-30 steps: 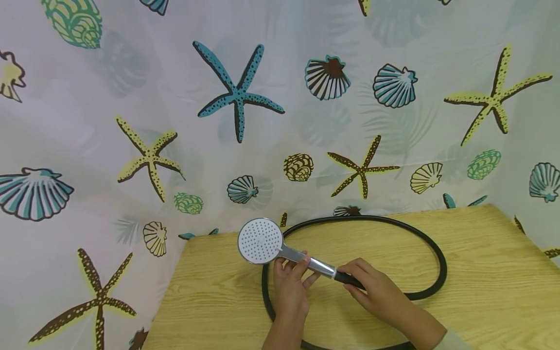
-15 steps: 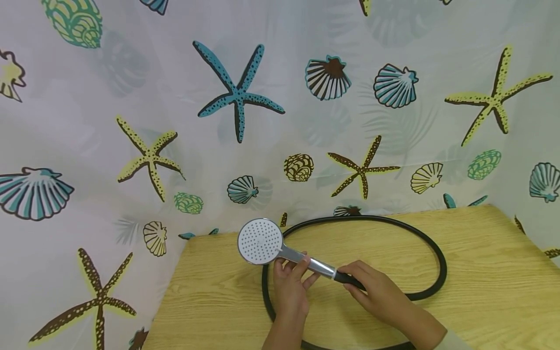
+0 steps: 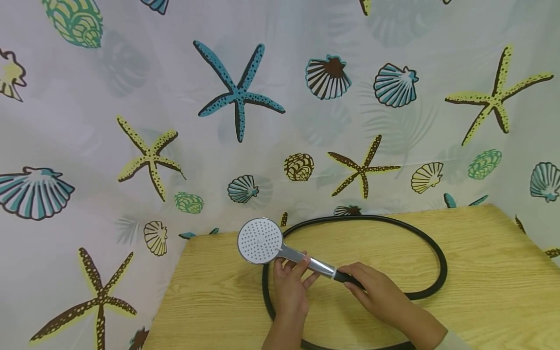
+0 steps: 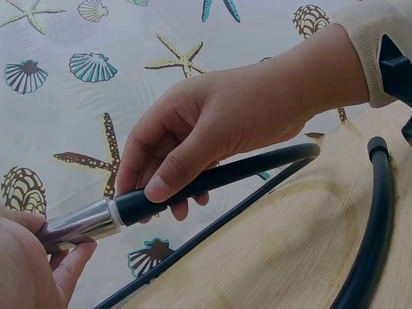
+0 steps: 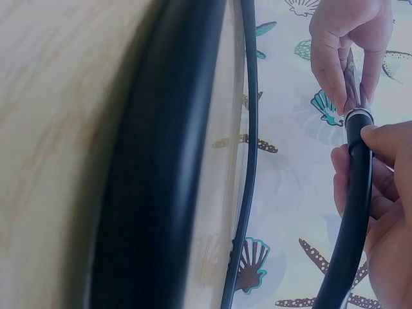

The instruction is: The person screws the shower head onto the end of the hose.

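Observation:
A chrome shower head (image 3: 261,241) with a round white, dotted face is held above the table, tilted with its face up to the left. My left hand (image 3: 290,291) grips its chrome handle (image 3: 321,267) from below, fingers and thumb around it. At the handle's lower end sits the black end of a hose (image 4: 135,205), right at a pale ring. My right hand (image 3: 378,294) pinches that hose end between thumb and fingers, as the left wrist view shows closely. In the right wrist view both hands meet at the joint, left hand (image 5: 353,38) above the right hand (image 5: 393,187).
The black hose (image 3: 442,262) lies in a wide loop over the wood-grain table (image 3: 210,291). Its other capped end (image 4: 378,147) lies on the table. A curtain (image 3: 280,29) printed with starfish and shells hangs behind and along both sides.

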Demonstrator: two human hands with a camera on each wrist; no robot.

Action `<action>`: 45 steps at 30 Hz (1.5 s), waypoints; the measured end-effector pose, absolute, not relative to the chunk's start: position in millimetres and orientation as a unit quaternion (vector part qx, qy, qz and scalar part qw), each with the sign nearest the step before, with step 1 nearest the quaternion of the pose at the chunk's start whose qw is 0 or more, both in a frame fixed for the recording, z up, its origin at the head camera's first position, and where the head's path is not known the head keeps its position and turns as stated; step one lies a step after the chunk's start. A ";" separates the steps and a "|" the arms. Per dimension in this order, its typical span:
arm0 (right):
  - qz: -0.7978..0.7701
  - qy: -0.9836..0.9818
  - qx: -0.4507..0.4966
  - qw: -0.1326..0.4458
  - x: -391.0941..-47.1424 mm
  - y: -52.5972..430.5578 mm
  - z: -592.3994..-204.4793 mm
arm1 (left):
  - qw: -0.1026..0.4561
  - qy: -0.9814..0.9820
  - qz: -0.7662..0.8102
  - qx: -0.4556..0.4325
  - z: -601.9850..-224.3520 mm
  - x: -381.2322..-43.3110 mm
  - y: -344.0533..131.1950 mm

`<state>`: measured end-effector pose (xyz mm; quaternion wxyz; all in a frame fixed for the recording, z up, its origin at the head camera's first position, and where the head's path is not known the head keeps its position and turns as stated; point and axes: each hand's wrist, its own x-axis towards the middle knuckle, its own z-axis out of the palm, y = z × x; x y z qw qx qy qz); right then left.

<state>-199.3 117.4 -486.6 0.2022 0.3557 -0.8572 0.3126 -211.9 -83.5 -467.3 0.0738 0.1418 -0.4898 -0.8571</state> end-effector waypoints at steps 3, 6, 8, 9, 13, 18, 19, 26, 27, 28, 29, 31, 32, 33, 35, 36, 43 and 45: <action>0.314 -0.862 0.348 0.192 -198.8 117.6 -486.8 | 0.074 -0.493 -0.855 0.142 -468.0 -212.5 -83.3; 0.321 -0.866 0.339 0.177 -197.9 117.6 -485.8 | 0.076 -0.494 -0.854 0.145 -468.4 -212.5 -82.7; 0.326 -0.866 0.338 0.174 -197.9 117.5 -485.3 | 0.079 -0.497 -0.852 0.144 -468.5 -211.8 -82.6; 0.328 -0.864 0.339 0.175 -198.0 117.3 -485.1 | 0.080 -0.498 -0.852 0.144 -468.6 -211.8 -82.3; 0.330 -0.859 0.345 0.187 -198.9 116.0 -485.2 | 0.082 -0.499 -0.850 0.144 -468.7 -211.6 -82.0; 0.320 -0.861 0.343 0.199 -199.4 114.8 -485.6 | 0.078 -0.495 -0.853 0.146 -467.3 -211.8 -81.9; 0.319 -0.861 0.342 0.200 -199.5 114.8 -485.6 | 0.077 -0.495 -0.853 0.146 -466.9 -211.8 -81.9; 0.317 -0.860 0.346 0.198 -198.8 115.2 -483.9 | 0.073 -0.495 -0.854 0.145 -466.0 -210.9 -81.9; 0.317 -0.861 0.346 0.197 -198.6 115.3 -483.8 | 0.073 -0.495 -0.853 0.144 -466.0 -210.9 -81.9; 0.316 -0.862 0.346 0.196 -198.3 115.5 -483.6 | 0.073 -0.495 -0.853 0.145 -466.1 -211.0 -81.9; 0.315 -0.862 0.345 0.195 -198.3 115.7 -483.6 | 0.073 -0.495 -0.853 0.145 -466.3 -211.1 -81.9; 0.313 -0.864 0.345 0.193 -198.1 116.2 -483.5 | 0.074 -0.495 -0.854 0.145 -466.6 -211.0 -81.9; 0.311 -0.863 0.346 0.195 -198.2 116.5 -483.5 | 0.074 -0.495 -0.853 0.145 -466.7 -210.9 -81.8; 0.311 -0.863 0.347 0.195 -198.2 116.6 -483.6 | 0.074 -0.495 -0.853 0.145 -466.9 -210.9 -81.8; 0.309 -0.861 0.350 0.200 -198.2 116.9 -483.7 | 0.074 -0.494 -0.854 0.145 -466.9 -210.8 -81.4; 0.308 -0.861 0.351 0.202 -198.1 117.0 -483.7 | 0.074 -0.494 -0.854 0.145 -466.7 -210.7 -81.2; 0.308 -0.860 0.353 0.205 -198.1 117.2 -484.6 | 0.076 -0.493 -0.854 0.147 -468.8 -210.3 -81.4; 0.307 -0.860 0.353 0.204 -198.1 117.4 -484.7 | 0.076 -0.493 -0.854 0.148 -468.9 -210.2 -81.5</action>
